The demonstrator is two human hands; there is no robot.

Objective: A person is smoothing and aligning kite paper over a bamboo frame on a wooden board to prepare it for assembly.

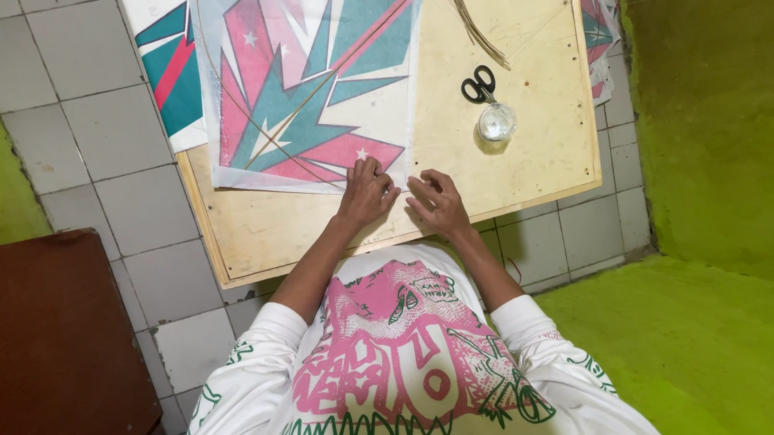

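Looking down on a pale wooden worktop (529, 171) set over a grey tiled floor (81, 130). Black scissors (479, 85) lie to the right, just above a small clear round container (496, 121), with a bundle of thin sticks (473, 16) further up. More printed sheets (167, 65) sit at the left edge. Nothing blocks the hands. The kite (305, 82), pink and teal on thin white paper with crossed sticks, lies flat in the middle. Left hand (366, 193) curled, fingertips pressing the kite's lower corner. Right hand (438, 202) just beside it, fingers bent, pinching down at the paper's edge; both forearms reach straight forward.
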